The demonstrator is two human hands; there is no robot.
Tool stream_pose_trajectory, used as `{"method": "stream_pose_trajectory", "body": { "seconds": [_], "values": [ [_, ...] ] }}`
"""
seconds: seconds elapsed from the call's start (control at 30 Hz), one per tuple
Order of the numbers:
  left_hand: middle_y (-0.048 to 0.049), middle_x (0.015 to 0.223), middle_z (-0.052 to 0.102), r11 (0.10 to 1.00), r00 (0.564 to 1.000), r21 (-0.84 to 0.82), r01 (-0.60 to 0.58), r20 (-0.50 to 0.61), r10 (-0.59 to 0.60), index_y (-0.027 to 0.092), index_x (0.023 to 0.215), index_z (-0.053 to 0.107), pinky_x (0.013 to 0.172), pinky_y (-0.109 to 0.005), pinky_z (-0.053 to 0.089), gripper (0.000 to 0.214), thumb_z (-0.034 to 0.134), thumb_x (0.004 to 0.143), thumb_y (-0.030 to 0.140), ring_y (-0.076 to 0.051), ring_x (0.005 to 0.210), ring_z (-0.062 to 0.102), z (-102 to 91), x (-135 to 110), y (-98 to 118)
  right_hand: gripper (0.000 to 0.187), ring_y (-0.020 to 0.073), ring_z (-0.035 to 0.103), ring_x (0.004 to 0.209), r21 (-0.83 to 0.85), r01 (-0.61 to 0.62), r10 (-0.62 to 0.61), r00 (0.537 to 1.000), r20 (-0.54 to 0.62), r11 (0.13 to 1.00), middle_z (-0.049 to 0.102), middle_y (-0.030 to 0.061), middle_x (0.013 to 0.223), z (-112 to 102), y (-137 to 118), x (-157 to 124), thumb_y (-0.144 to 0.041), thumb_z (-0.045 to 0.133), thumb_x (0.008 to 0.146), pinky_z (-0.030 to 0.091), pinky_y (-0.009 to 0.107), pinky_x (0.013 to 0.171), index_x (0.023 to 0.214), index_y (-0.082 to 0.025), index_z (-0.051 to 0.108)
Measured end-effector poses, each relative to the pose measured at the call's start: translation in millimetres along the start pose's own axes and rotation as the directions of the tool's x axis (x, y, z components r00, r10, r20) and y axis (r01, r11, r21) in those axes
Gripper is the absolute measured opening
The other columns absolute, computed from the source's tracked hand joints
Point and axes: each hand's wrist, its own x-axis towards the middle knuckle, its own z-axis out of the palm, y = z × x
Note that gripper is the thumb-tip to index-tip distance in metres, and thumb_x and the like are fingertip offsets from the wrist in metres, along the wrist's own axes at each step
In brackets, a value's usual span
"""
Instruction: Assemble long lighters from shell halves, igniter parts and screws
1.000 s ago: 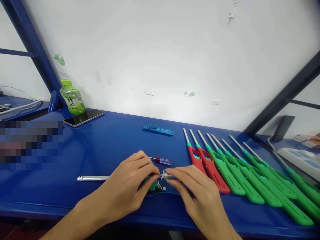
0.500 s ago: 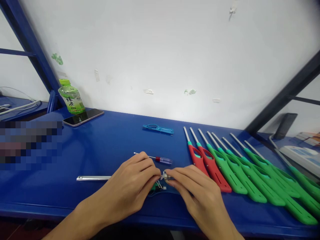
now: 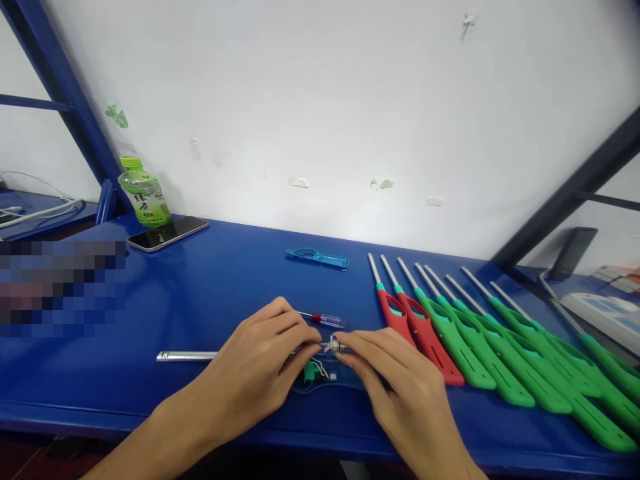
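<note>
My right hand [image 3: 405, 377] pinches a small silver metal fitting [image 3: 334, 345] between thumb and fingertips. Facing it, my left hand [image 3: 265, 357] is closed in a pinch at the fitting's left side; what lies between those fingertips is too small to make out. Beneath both hands rests an opened lighter's blue handle half [image 3: 350, 379], with a green part [image 3: 310, 372] and pale wires in it. Its silver barrel [image 3: 185, 357] sticks out left of my left wrist. Just beyond my fingers lies a screwdriver [image 3: 331, 321] with a clear purplish handle, its tip hidden by my left hand.
Another blue handle half [image 3: 320, 259] lies farther back. To the right is a row of red lighters [image 3: 425, 333] and green lighters [image 3: 480, 340]. A phone [image 3: 167, 233] and a green-capped bottle [image 3: 145, 193] stand at the back left, near the wall.
My left fingertips have drawn slightly back from the fitting, so more of the green part and wires shows. The fitting has shifted slightly right and up, still in my right hand.
</note>
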Motion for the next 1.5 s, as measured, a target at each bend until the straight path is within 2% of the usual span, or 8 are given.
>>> {"method": "stream_pose_trajectory", "body": {
  "seconds": [0.1, 0.47, 0.67, 0.87, 1.07, 1.17, 1.33, 1.5],
  "values": [
    [-0.0013, 0.095, 0.073, 1.000, 1.000, -0.001, 0.012, 0.006, -0.012, 0.018, 0.105, 0.067, 0.078, -0.036, 0.047, 0.011, 0.061, 0.107, 0.010, -0.020, 0.087, 0.055, -0.1, -1.9, 0.2, 0.021, 0.0204, 0.075, 0.091, 0.006, 0.001, -0.001, 1.000, 0.004, 1.000, 0.082, 0.0060, 0.107, 0.0, 0.2, -0.2, -0.011, 0.068, 0.103, 0.063, 0.031, 0.086, 0.120, -0.017, 0.078],
    [-0.0027, 0.095, 0.073, 0.992, 0.994, 0.066, -0.104, 0.029, 0.102, 0.016, 0.101, 0.065, 0.083, -0.036, 0.046, 0.015, 0.055, 0.108, 0.006, -0.019, 0.083, 0.055, 1.2, 3.3, 1.9, 0.018, 0.0175, 0.073, 0.092, 0.067, 0.007, -0.010, 0.999, 0.045, 0.998, 0.081, 0.0039, 0.107, -1.2, -1.3, -0.6, -0.013, 0.067, 0.105, 0.060, 0.029, 0.090, 0.120, -0.017, 0.076],
    [-0.0018, 0.102, 0.075, 1.000, 0.999, 0.012, 0.010, 0.037, -0.011, 0.020, 0.114, 0.070, 0.082, -0.033, 0.049, 0.014, 0.056, 0.111, 0.016, -0.020, 0.093, 0.058, -11.9, 0.5, -11.3, 0.018, 0.0195, 0.072, 0.094, 0.039, -0.068, 0.066, 0.996, 0.062, 0.997, 0.081, 0.0029, 0.108, -2.3, 0.3, -4.1, -0.016, 0.067, 0.106, 0.059, 0.033, 0.089, 0.121, -0.021, 0.075],
    [0.0003, 0.111, 0.074, 0.979, 0.948, 0.109, 0.175, 0.251, -0.197, 0.028, 0.114, 0.072, 0.090, -0.035, 0.050, 0.015, 0.058, 0.111, 0.028, -0.022, 0.102, 0.064, -32.4, -8.0, -17.5, 0.016, 0.0225, 0.072, 0.094, 0.030, -0.147, 0.141, 0.978, 0.156, 0.989, 0.080, 0.0040, 0.106, -3.9, 0.6, -4.5, -0.020, 0.064, 0.107, 0.058, 0.038, 0.087, 0.118, -0.022, 0.075],
    [0.0019, 0.106, 0.074, 0.983, 0.928, 0.064, 0.172, 0.323, -0.183, 0.026, 0.107, 0.074, 0.094, -0.030, 0.050, 0.017, 0.058, 0.110, 0.021, -0.017, 0.097, 0.069, -32.8, -3.8, -9.8, 0.014, 0.0228, 0.071, 0.093, 0.016, -0.166, 0.160, 0.965, 0.207, 0.986, 0.080, 0.0032, 0.104, -4.6, 0.4, -5.1, -0.020, 0.064, 0.107, 0.056, 0.040, 0.086, 0.116, -0.023, 0.075],
    [0.0020, 0.104, 0.074, 0.985, 0.932, 0.071, 0.156, 0.319, -0.171, 0.025, 0.103, 0.074, 0.095, -0.029, 0.050, 0.019, 0.058, 0.109, 0.017, -0.016, 0.095, 0.069, -31.3, -1.8, -9.0, 0.015, 0.0230, 0.070, 0.092, 0.007, -0.172, 0.166, 0.962, 0.218, 0.985, 0.080, 0.0036, 0.104, -4.2, 0.9, -6.1, -0.021, 0.063, 0.108, 0.055, 0.040, 0.086, 0.117, -0.024, 0.075],
    [0.0007, 0.102, 0.074, 0.988, 0.946, 0.080, 0.129, 0.290, -0.147, 0.024, 0.102, 0.073, 0.086, -0.030, 0.050, 0.019, 0.057, 0.109, 0.018, -0.018, 0.094, 0.067, -30.2, -3.4, -8.6, 0.015, 0.0232, 0.070, 0.092, 0.013, -0.167, 0.160, 0.963, 0.219, 0.986, 0.080, 0.0044, 0.105, -4.2, 0.7, -5.6, -0.022, 0.062, 0.109, 0.055, 0.040, 0.086, 0.116, -0.023, 0.075],
    [0.0010, 0.104, 0.072, 0.985, 0.939, 0.048, 0.167, 0.297, -0.174, 0.025, 0.103, 0.070, 0.085, -0.031, 0.047, 0.020, 0.053, 0.111, 0.018, -0.019, 0.096, 0.063, -27.4, -8.4, -11.1, 0.015, 0.0232, 0.070, 0.093, 0.007, -0.161, 0.154, 0.960, 0.233, 0.987, 0.080, 0.0041, 0.106, -3.5, 1.8, -5.8, -0.020, 0.062, 0.108, 0.056, 0.040, 0.086, 0.116, -0.023, 0.075]
  ]
}}
